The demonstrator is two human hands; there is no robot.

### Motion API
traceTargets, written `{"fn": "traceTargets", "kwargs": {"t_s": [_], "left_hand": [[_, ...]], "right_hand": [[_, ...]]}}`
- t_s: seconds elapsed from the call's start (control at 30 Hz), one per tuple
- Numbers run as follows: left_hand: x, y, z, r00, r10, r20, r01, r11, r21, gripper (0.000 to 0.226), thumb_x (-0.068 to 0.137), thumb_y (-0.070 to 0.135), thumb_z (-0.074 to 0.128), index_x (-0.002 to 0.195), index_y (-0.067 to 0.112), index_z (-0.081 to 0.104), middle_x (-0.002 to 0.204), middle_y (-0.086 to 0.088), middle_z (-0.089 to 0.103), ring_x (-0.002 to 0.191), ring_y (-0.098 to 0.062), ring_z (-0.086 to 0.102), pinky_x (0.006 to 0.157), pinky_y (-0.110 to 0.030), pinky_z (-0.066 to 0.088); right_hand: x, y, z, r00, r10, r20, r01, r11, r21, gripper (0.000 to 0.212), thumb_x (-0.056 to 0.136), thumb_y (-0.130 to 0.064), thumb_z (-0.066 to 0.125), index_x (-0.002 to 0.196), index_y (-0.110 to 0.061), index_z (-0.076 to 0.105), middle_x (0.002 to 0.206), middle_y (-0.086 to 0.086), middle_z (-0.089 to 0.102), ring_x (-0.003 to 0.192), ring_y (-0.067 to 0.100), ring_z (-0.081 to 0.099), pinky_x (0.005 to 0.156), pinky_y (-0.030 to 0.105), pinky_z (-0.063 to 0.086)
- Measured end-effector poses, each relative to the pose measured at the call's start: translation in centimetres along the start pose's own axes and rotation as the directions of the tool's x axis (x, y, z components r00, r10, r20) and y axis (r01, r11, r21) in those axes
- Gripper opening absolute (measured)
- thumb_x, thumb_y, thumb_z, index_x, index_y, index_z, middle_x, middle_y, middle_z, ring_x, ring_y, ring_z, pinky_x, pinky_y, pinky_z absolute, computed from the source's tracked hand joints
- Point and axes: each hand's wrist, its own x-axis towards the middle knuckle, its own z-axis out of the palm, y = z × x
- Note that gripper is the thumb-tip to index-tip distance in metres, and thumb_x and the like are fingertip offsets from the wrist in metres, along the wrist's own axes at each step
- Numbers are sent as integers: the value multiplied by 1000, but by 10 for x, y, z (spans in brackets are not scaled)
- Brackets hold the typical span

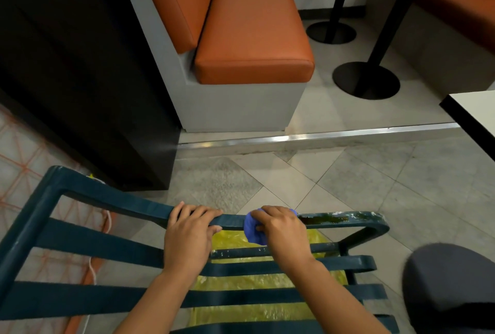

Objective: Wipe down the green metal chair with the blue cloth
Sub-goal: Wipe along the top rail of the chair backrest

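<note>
Beyond the hands, an orange booth seat (254, 28) on a grey base; grey floor tiles (361, 173); perhaps table pedestals (366, 80) right.

Chipped painted metal chair (88, 240), soft cloth (251, 229), glossy orange cushion (254, 28)

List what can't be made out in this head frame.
- Blue cloth: mostly covered by the right hand that grips it.
- Green chair: legs and lower slats cut off by the bottom edge.
- Yellow sheet: crossed by slats, extent unclear.
- Rail under the left hand: its surface is hidden.
</note>
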Motion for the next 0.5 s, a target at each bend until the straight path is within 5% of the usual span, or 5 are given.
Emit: {"fn": "traceTargets", "kwargs": {"t_s": [0.13,0.33,0.5], "left_hand": [[2,2,-1,999,-37,36,37,999,14,28,70,26,78,97,28,70,90,10,68,88,-18,58,98,-40,34],[1,1,-2,998,-42,37,43,999,-15,26,72,25,75,98,27,70,92,9,68,90,-19,58,100,-39,30],[1,5,-3,996,-69,61,69,998,4,28,73,26,75,101,26,69,95,8,68,94,-20,58,100,-43,34]], "right_hand": [[1,-15,-2,994,88,-67,-89,996,-12,46,35,-8,90,74,-23,70,67,-5,64,60,15,61,51,26,50],[-20,10,-3,991,-76,-109,56,984,-170,72,29,-3,92,96,-20,73,100,5,72,92,27,68,78,41,53],[-13,-11,0,996,-18,-90,5,989,-146,65,27,-9,93,89,-17,75,93,8,73,86,28,69,77,41,54]]}}
